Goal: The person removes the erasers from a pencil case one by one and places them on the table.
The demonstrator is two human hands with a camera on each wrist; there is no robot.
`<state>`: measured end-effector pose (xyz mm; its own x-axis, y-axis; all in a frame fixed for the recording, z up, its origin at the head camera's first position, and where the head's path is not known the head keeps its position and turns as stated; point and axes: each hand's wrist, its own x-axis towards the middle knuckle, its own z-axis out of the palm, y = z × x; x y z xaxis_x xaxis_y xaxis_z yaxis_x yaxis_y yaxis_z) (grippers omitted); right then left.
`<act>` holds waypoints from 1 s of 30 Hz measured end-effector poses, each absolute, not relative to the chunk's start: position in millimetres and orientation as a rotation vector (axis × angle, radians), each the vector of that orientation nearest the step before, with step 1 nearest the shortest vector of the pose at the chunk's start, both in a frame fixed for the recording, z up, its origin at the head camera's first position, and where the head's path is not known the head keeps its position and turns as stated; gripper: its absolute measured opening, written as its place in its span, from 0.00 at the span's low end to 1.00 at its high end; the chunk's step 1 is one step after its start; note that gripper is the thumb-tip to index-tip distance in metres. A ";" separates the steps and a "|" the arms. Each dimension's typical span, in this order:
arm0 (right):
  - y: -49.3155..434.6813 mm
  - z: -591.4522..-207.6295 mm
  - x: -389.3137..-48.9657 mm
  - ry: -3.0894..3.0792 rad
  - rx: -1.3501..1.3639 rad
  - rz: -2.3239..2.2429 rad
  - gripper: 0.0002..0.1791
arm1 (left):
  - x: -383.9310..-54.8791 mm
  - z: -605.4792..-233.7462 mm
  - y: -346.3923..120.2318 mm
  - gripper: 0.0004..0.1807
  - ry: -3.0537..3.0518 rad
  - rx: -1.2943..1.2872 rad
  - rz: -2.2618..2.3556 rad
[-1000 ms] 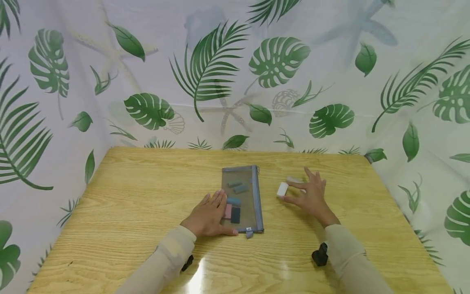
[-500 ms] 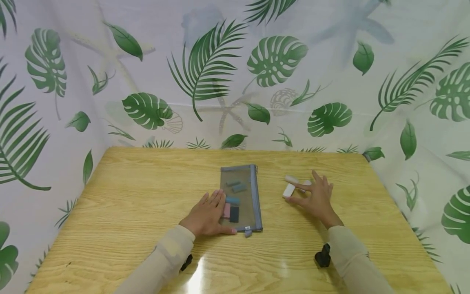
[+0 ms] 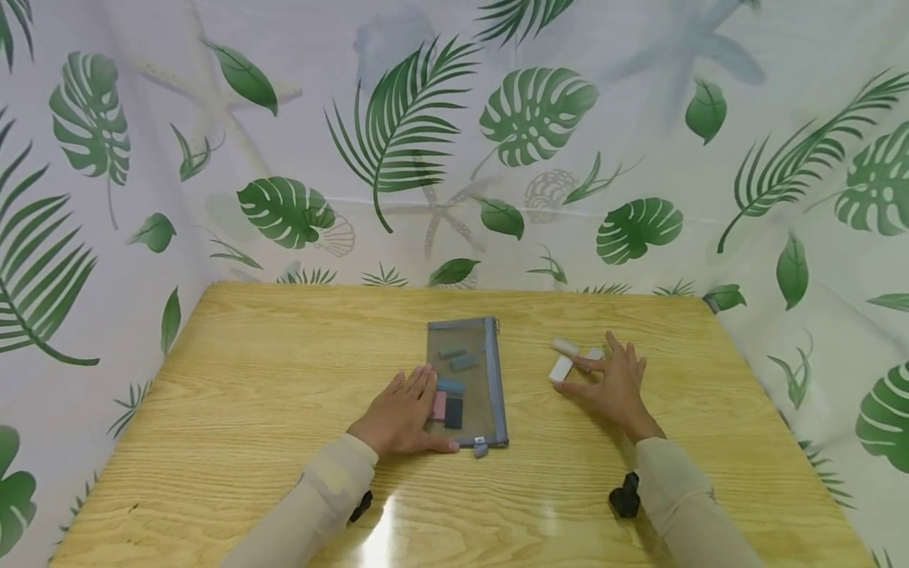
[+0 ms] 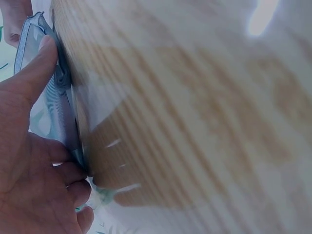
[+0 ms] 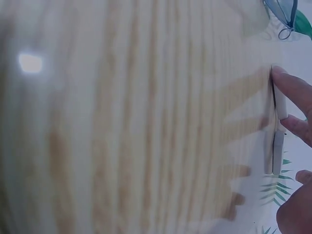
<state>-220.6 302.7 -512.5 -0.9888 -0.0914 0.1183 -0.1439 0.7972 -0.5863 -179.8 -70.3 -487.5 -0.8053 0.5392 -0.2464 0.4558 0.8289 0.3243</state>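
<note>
My left hand (image 3: 398, 414) lies flat with straight fingers on the left side of a grey mesh zip pouch (image 3: 481, 394). Through the mesh I see a pink block (image 3: 439, 406), a dark block (image 3: 454, 413), a blue one (image 3: 450, 386) and two grey-blue pieces (image 3: 465, 362). To the pouch's right, my right hand (image 3: 616, 386) pinches a white eraser-like block (image 3: 560, 369) between thumb and index finger, on the table. Two more pale pieces, one whitish (image 3: 565, 345) and one partly hidden by the fingers (image 3: 595, 354), lie close by. The right wrist view shows the thumb and index finger at the block's ends.
The wooden table (image 3: 284, 355) extends around both hands. Leaf-printed fabric (image 3: 440, 142) hangs behind it and at both sides. A zipper pull (image 3: 480, 451) sticks out from the pouch's near edge. Black wrist devices (image 3: 625, 497) sit at both sleeves.
The right hand has shifted slightly right with the white block, setting it nearer the other two pale pieces. Over the last half second it barely moves. The left hand stays on the pouch.
</note>
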 end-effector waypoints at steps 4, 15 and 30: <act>303.0 -515.7 -218.6 -2.906 0.188 0.962 0.35 | -179.0 -490.8 -70.0 0.64 2.690 0.758 0.329; 301.3 -511.2 -217.0 -2.928 0.190 0.947 0.36 | -180.6 -490.1 -69.3 0.64 2.691 0.753 0.312; 296.9 -506.3 -218.9 -2.931 0.194 0.900 0.37 | -181.6 -487.5 -69.9 0.63 2.690 0.749 0.331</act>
